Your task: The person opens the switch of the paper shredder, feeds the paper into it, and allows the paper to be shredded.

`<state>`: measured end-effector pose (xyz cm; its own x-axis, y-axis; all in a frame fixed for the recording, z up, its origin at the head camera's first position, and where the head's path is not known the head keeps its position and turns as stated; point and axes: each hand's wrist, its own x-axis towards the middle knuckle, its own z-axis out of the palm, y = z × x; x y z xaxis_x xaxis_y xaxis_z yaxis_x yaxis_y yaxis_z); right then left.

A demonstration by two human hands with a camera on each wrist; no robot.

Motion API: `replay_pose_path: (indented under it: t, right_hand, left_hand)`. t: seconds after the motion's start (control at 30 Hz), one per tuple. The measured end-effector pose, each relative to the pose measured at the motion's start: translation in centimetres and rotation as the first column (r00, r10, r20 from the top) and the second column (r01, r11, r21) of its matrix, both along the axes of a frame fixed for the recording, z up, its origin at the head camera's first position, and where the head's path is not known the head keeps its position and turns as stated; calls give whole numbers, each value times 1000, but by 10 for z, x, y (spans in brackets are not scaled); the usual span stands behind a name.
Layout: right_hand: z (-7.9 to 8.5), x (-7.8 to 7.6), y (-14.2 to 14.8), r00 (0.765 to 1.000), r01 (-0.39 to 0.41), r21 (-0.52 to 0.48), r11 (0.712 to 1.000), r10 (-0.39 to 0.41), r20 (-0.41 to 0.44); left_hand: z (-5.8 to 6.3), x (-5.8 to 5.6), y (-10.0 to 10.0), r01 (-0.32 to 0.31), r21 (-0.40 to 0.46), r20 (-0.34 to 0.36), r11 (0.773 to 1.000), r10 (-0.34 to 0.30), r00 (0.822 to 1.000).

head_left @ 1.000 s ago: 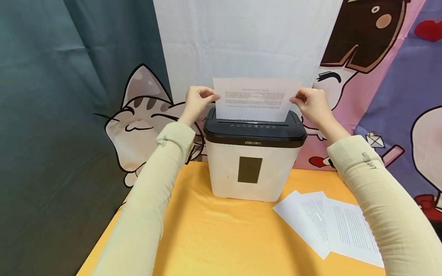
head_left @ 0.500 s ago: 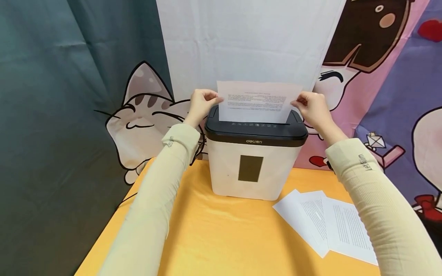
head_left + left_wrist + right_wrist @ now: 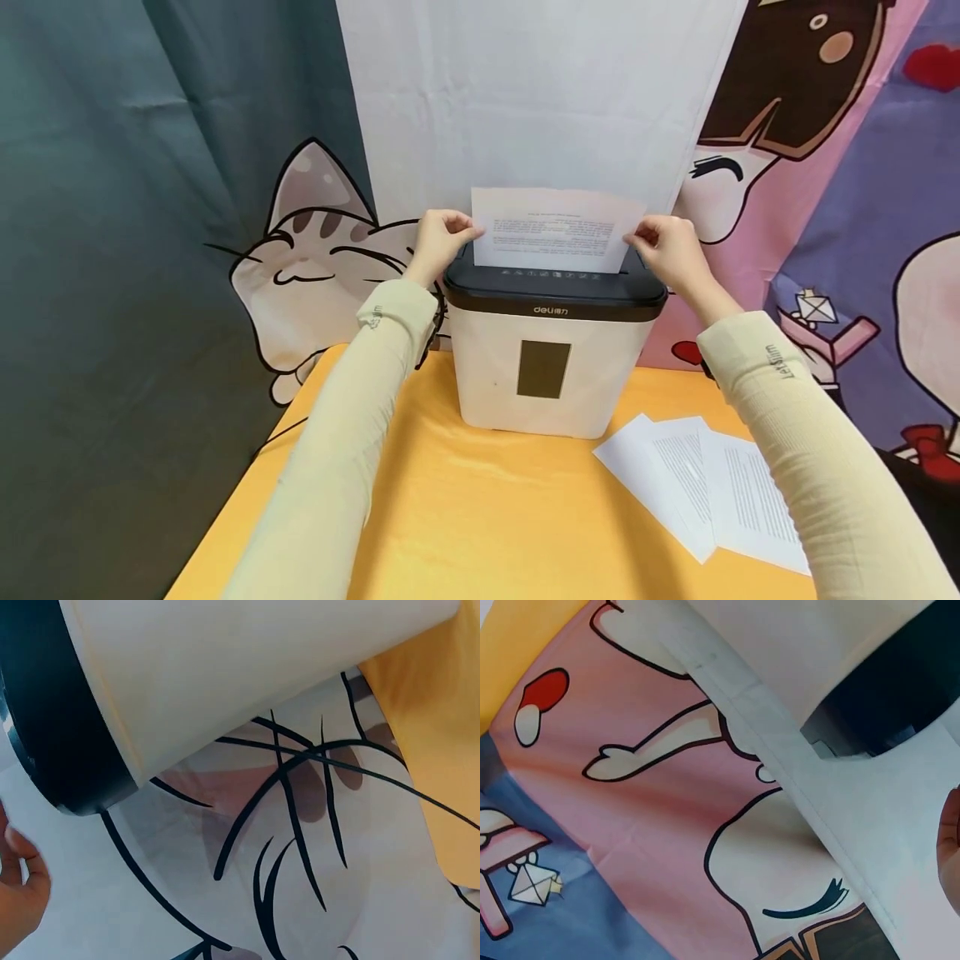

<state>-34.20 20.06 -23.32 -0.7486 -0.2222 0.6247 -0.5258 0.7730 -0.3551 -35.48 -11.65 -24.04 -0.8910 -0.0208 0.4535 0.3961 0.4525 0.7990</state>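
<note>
A printed sheet of paper (image 3: pixel 555 229) stands upright in the top slot of a white paper shredder (image 3: pixel 480 367) with a black lid (image 3: pixel 555 292). My left hand (image 3: pixel 438 242) pinches the sheet's left edge between thumb and fingers. At the opposite edge, my right hand (image 3: pixel 667 246) pinches it the same way. The sheet's lower end is hidden inside the slot. In the left wrist view only part of the left hand (image 3: pixel 21 889) shows, beside the shredder's lid (image 3: pixel 67 735). A sliver of the right hand (image 3: pixel 950 851) appears in the right wrist view.
Several printed sheets (image 3: pixel 675 475) lie overlapping on the yellow tablecloth (image 3: pixel 480 517), right of the shredder. A thin black cord (image 3: pixel 283 432) crosses the table's left edge. Behind stands a cloth backdrop (image 3: pixel 540 92) with cartoon figures.
The sheet has sunk lower into the shredder's slot, so less of it shows above the lid. Both hands have moved down with it, still pinching its edges.
</note>
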Motion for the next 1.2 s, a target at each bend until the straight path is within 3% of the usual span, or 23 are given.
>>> replay_pose_path:
  t: [0.23, 0.47, 0.67, 0.9, 1.2]
  right_hand:
    - [-7, 2, 0, 999, -16, 30, 999, 15, 34]
    - [-16, 2, 3, 995, -27, 75, 997, 19, 101]
    - [-20, 0, 3, 992, -8, 92, 996, -4, 128]
    - [-21, -1, 0, 990, 17, 128, 992, -35, 136]
    - [-25, 0, -4, 990, 16, 83, 996, -27, 136]
  left_hand:
    - [-8, 2, 0, -15, -84, 18, 996, 17, 1000]
    - [-16, 0, -1, -41, -208, 23, 977, 47, 999]
    - [-16, 0, -1, -42, -237, 38, 971, 52, 998]
    - [-13, 2, 3, -43, -204, -21, 978, 39, 999]
    - [-16, 3, 5, -84, -274, -49, 958, 73, 996]
